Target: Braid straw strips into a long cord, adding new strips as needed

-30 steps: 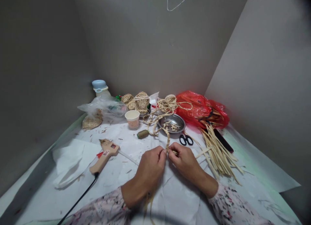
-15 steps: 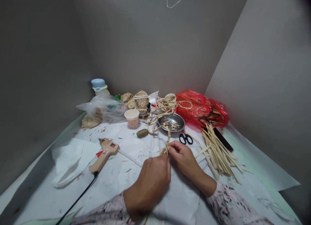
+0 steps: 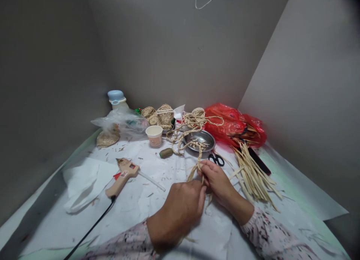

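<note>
A long straw braid [image 3: 200, 154] runs from my fingers back over a steel bowl [image 3: 209, 149] and loops behind it. Its loose straw strands spread at the working end, between my two hands. My right hand [image 3: 218, 179] pinches the braid where the strands part, thumb and forefinger together. Just left of it and nearer to me, my left hand [image 3: 184, 200] is closed with its back to the camera, gripping strands that come out by its thumb. Its fingertips are mostly hidden. Thin strand ends hang below both hands.
Black-handled scissors [image 3: 216, 160] lie beyond my right hand, near a bundle of straw strips [image 3: 257, 177] and a red plastic bag [image 3: 225, 119]. At left is a hot glue gun [image 3: 123, 177] with its cord. A paper cup [image 3: 154, 136] and a thread spool [image 3: 166, 153] stand behind.
Both hands have shifted slightly right together with the braid's end. The strands at the working end are now more spread, and loose ends show below my hands.
</note>
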A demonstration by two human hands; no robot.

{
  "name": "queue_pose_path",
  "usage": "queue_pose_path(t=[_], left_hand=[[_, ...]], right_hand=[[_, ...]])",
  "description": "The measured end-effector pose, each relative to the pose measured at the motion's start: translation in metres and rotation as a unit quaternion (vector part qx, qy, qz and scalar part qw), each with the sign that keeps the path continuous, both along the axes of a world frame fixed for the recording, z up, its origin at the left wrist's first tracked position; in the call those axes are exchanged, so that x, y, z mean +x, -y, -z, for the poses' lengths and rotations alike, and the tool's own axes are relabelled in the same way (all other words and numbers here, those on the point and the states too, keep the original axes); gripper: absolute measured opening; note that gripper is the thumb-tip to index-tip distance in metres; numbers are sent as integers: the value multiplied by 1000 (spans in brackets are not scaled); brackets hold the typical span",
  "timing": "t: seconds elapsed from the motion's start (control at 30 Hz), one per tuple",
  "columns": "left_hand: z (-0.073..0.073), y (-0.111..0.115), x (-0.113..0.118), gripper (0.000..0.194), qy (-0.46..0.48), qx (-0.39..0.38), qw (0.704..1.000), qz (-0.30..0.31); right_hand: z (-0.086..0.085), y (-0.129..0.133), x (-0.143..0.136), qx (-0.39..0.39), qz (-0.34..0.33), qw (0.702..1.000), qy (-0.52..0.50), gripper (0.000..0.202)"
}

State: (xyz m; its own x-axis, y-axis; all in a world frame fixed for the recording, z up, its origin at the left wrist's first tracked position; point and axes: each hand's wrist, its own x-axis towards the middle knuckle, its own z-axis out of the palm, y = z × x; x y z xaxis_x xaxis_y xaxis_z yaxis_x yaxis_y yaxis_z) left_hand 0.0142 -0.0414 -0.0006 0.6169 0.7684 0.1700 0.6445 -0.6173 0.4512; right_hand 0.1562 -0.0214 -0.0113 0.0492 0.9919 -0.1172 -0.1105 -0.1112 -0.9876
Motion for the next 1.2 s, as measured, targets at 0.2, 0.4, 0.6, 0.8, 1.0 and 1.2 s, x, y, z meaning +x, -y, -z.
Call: queue_pose_path(t=[0.2,0.4,0.6,0.8,1.0,1.2], left_hand=[[-21,-14,-10,28,263,-14,956,-131],[-2,-31,-8,35,294,-216,930,-52],[6,-37,-8,34,254,-231,939,-29],[-6,-39,-11,35,269,-400,875,-44],[-8,-35,-11,31,325,-479,810,-90],[6,-36,-6,30,333,-398,837,-171]], right_hand=[[3,-2,9,30,-15,998,43,19],[-4,1,4,59,-66,993,83,20],[-6,3,5,82,-87,982,146,17],[-6,3,7,118,-106,971,179,14],[-9,3,11,166,-88,946,264,16],[-16,4,8,91,-46,949,298,19]])
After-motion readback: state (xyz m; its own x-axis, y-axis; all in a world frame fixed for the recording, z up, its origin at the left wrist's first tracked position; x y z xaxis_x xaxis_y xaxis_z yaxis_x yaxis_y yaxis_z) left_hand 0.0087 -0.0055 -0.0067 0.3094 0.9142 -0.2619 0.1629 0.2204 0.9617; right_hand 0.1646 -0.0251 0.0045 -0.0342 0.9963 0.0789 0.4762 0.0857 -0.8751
